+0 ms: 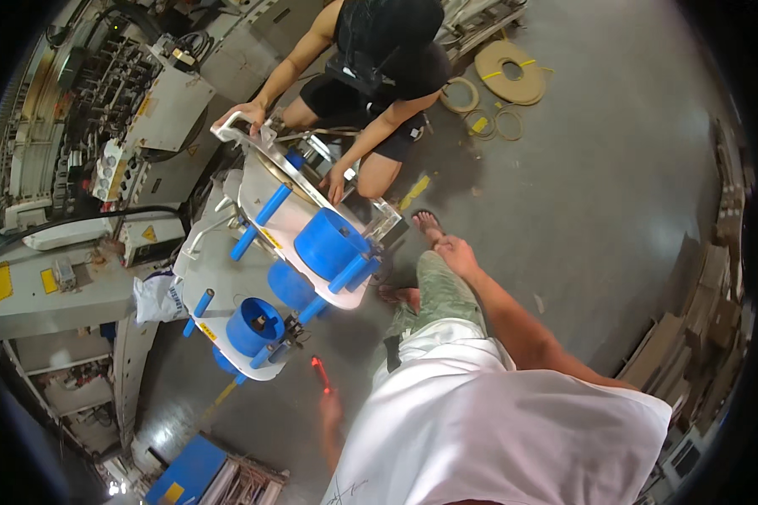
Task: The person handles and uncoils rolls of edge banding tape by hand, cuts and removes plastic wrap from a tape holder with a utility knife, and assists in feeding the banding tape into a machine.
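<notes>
Head view: left grip [331, 406], blurred, is gripping a red tool [318, 369], which is pointing ahead of it. Right grip [453, 252] is resting at the right knee; I cannot tell whether it is closing on anything. Ahead of the left grip, white panels [345, 299] are carrying blue spools [324, 240]. Beyond both grips, a co-worker [387, 50] is holding a white handle [221, 131].

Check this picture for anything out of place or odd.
Two thin loops lie loose on the floor beside the thick coil, one around a yellow scrap, as if dropped. A crumpled white bag near the blue drums also looks stray. The slim red object in the left hand shows no clear damage.
</notes>
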The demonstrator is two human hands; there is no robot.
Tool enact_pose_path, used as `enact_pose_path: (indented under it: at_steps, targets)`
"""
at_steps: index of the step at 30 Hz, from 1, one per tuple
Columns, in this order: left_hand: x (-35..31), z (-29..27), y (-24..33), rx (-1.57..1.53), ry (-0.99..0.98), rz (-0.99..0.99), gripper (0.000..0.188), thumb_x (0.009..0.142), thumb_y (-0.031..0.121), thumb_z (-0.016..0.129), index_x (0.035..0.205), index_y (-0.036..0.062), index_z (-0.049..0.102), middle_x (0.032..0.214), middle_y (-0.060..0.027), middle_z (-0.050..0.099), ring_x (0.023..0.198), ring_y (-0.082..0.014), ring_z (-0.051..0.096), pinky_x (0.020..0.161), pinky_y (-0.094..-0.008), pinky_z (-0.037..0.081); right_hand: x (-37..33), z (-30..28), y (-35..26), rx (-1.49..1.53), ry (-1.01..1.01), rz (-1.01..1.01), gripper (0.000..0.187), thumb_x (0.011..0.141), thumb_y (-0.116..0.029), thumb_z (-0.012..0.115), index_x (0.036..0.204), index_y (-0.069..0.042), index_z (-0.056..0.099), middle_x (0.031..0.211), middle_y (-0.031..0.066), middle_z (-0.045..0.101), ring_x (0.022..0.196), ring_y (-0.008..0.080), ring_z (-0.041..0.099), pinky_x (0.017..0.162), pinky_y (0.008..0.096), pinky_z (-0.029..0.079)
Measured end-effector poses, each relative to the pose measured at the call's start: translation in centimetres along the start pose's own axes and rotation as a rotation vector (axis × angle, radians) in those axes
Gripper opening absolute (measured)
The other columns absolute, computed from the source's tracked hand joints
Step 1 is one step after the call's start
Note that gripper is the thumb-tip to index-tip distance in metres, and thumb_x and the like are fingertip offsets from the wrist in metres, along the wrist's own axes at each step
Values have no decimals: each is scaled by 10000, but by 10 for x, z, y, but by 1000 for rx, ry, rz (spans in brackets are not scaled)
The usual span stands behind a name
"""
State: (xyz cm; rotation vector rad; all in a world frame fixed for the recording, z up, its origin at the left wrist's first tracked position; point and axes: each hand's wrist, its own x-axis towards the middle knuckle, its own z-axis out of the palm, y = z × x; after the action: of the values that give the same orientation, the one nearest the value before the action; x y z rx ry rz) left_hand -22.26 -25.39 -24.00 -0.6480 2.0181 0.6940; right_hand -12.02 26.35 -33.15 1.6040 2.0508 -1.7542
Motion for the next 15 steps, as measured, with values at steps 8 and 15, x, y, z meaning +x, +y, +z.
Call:
enact_pose_path:
  at_steps: [8,15]
  targets:
    - [-77,70,11,42,80,-32,288,974,331,484,814,106,569,628,48,470,526,-84,437,453,-283,348,140,32,-49,-203,-73,-343,297,838,-280,658,1010,-39,672,920,152,695,894,265,673,821,349,508]
    - [-107,125,62,-279,55,-180,262,974,299,475,789,128,547,588,69,450,485,-77,417,426,-275,306,177,18,-94,-91,-253,-173,289,856,-223,642,1053,-12,650,843,119,701,781,203,678,725,318,520]
